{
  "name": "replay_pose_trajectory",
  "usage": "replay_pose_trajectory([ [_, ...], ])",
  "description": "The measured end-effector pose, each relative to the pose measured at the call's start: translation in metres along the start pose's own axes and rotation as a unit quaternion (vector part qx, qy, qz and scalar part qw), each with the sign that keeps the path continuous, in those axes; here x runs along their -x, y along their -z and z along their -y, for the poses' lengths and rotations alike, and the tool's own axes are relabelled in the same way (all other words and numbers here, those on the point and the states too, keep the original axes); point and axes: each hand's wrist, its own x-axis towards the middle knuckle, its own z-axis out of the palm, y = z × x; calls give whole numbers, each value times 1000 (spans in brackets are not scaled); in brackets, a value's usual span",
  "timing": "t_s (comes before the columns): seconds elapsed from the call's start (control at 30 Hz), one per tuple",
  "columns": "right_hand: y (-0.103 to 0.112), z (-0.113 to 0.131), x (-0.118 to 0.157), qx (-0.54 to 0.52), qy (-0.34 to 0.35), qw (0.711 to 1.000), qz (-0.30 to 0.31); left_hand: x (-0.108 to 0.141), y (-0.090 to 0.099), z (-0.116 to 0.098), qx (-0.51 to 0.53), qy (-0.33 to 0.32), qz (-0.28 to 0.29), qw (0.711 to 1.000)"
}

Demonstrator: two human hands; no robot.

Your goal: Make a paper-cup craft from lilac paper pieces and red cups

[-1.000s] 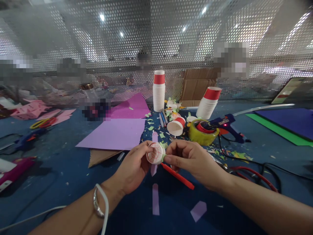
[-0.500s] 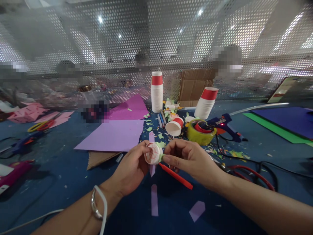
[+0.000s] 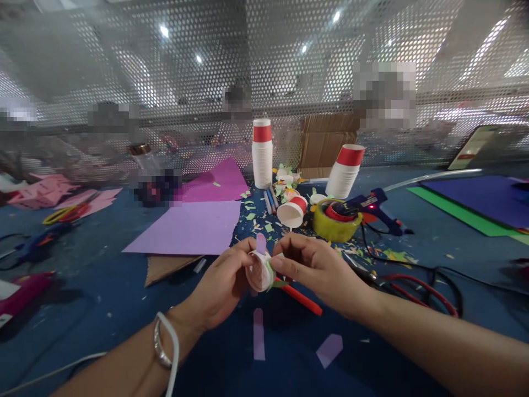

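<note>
Between my hands is a small round white paper cup piece (image 3: 259, 274) with reddish pen lines on its face and pale green paper at its right side. My left hand (image 3: 225, 281) is closed on its left edge, the thumb over the rim. The thumb and fingers of my right hand (image 3: 308, 264) pinch the green paper (image 3: 271, 270) at its right edge. A purple paper strip (image 3: 261, 243) stands up at the top of the piece; whether it is attached I cannot tell. Below lie a red pen (image 3: 303, 300), another purple strip (image 3: 258, 333) and a purple scrap (image 3: 329, 350).
Stacked paper cups (image 3: 262, 160) stand at the back, with a second stack (image 3: 345, 172) leaning nearby. A glue gun (image 3: 372, 208) rests on yellow tape (image 3: 336, 225). Purple sheets (image 3: 190, 226) lie left. Scissors (image 3: 363, 273) and cables lie right. A perforated metal screen (image 3: 206, 82) rises behind.
The round piece has turned and tilted between my hands. The purple strip now stands above its rim, and a green end shows at its lower right. The view has shifted slightly.
</note>
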Motion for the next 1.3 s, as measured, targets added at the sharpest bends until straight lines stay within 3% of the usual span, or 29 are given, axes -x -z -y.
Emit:
replay_pose_trajectory([
  [0.27, -3, 5, 1, -119, -55, 991, 33, 2, -1, -1, -13, -18, 7, 1000],
  [0.43, -3, 3, 1, -96, -60, 993, 12, 6, -5, -4, -54, -26, 24, 998],
  [0.73, -3, 1, 1, -85, -52, 995, 27, 6, 0, 0, -147, -65, 18, 987],
  [1.13, -2, -2, 2, -10, -9, 999, 52, 1, -9, 0, 67, 14, -79, 994],
  [1.3, -2, -5, 1, -4, -1, 999, 52, 1, -8, 2, 106, 24, -70, 992],
])
